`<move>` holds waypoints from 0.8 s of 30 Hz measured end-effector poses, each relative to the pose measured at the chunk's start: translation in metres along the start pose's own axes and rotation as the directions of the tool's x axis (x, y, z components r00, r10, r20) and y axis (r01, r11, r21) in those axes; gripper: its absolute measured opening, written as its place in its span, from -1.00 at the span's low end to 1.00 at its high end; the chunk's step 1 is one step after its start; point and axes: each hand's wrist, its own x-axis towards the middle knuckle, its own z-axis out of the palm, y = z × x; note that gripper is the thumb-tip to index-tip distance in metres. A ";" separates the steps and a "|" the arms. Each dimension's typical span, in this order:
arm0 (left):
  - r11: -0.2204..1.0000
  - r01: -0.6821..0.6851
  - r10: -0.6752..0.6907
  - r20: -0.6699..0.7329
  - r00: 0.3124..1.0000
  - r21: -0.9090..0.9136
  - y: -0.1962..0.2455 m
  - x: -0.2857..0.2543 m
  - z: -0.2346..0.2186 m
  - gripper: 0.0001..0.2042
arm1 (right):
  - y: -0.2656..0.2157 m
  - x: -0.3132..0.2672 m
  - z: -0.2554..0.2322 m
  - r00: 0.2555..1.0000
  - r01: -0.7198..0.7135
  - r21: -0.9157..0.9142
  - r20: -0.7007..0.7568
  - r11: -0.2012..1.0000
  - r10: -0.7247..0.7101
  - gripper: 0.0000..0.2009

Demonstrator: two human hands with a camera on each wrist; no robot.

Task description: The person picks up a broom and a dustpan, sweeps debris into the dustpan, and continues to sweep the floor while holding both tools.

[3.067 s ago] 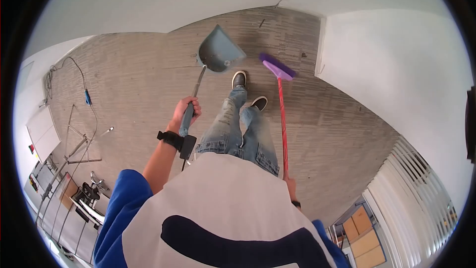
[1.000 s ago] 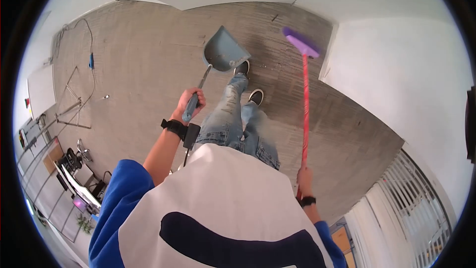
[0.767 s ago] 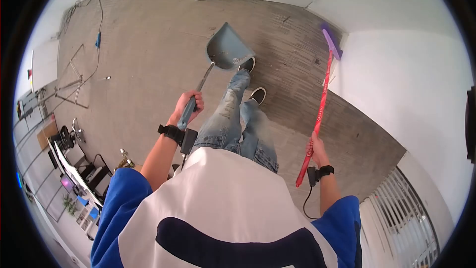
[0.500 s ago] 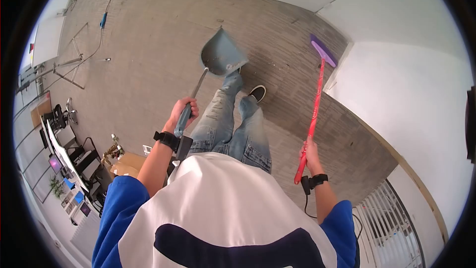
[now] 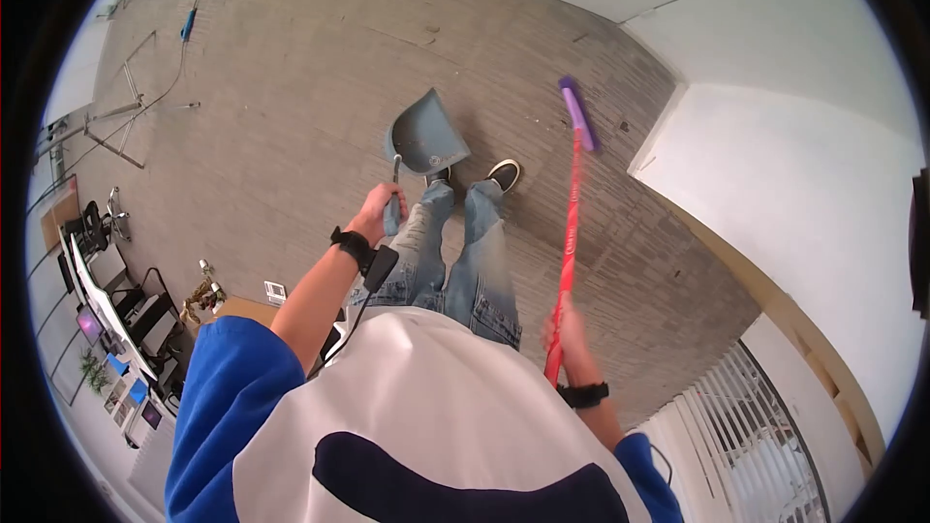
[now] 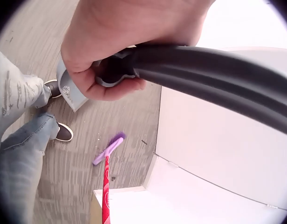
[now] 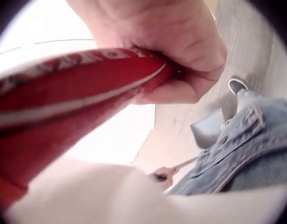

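Broom [image 5: 571, 232] right of dustpan [image 5: 424, 133]; whether bristles touch floor [image 5: 320, 87] unclear. Right hand [image 5: 573, 341] clamped on broom, left hand [image 5: 380, 209] clamped on dustpan handle [image 5: 391, 219]; hands apart. Purple head [image 5: 578, 111] just swung inward from wall [image 5: 775, 155] side: likely sweep stroke toward dustpan, specks [image 5: 538, 120] lying between. Against half-second-earlier frame: head nearer dustpan, right hand closer to shirt [image 5: 417, 368], dustpan handle appearing shorter, shoes [image 5: 505, 174] beside dustpan.
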 end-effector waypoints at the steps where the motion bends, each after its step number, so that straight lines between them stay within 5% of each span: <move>1: 1.000 0.011 -0.011 0.000 1.000 -0.014 -0.001 0.013 -0.002 -0.88 | 0.005 -0.007 0.009 1.000 0.000 -0.001 -0.007 1.000 0.000 -0.52; 4: 0.998 0.060 -0.060 0.005 0.998 -0.018 0.002 0.048 -0.008 -0.88 | 0.010 -0.035 0.028 0.991 0.019 0.067 0.134 0.998 -0.028 -0.55; 7: 0.996 0.083 -0.082 0.049 0.995 -0.017 -0.001 0.078 0.003 -0.89 | 0.013 -0.049 0.027 0.997 0.018 0.085 0.074 0.996 -0.024 -0.57; 13: 0.995 0.065 -0.072 0.091 0.993 0.078 -0.012 0.166 0.028 -0.90 | -0.054 -0.024 -0.001 0.966 0.247 0.093 -0.105 0.965 -0.237 -0.59; 14: 0.880 -0.269 0.173 0.264 0.949 0.391 -0.030 0.208 0.010 -0.90 | -0.060 -0.009 -0.008 0.967 0.241 0.088 -0.105 0.966 -0.232 -0.59; 15: 0.573 -0.580 0.321 0.493 0.809 0.579 -0.039 0.236 0.002 -0.90 | -0.070 0.010 -0.014 0.967 0.241 0.098 -0.104 0.966 -0.231 -0.59; 16: 0.574 -0.580 0.323 0.492 0.809 0.578 -0.036 0.229 0.010 -0.90 | -0.079 0.028 -0.021 0.967 0.243 0.108 -0.102 0.964 -0.232 -0.59; 18: 0.345 -0.607 0.372 0.489 0.789 0.716 -0.032 0.201 0.039 -0.90 | -0.097 0.057 -0.039 0.978 0.205 0.144 -0.074 0.968 -0.196 -0.59; 19: 0.941 0.006 -0.016 0.024 1.000 0.340 -0.018 0.170 0.075 -0.93 | -0.105 0.070 -0.041 0.985 0.170 0.190 -0.045 0.967 -0.164 -0.59; 22: 0.948 0.069 -0.067 -0.018 0.998 0.310 -0.014 0.164 0.091 -0.93 | -0.128 0.063 -0.004 0.959 0.208 -0.074 -0.178 0.975 -0.218 -0.61; 23: 0.650 -0.267 0.149 0.226 0.963 0.711 -0.036 0.230 0.059 -0.94 | -0.133 0.064 -0.001 0.961 0.227 -0.079 -0.144 0.971 -0.237 -0.64; 24: 0.651 -0.261 0.144 0.222 0.964 0.712 -0.032 0.216 0.070 -0.94 | -0.138 0.066 0.003 0.962 0.221 -0.079 -0.147 0.972 -0.231 -0.64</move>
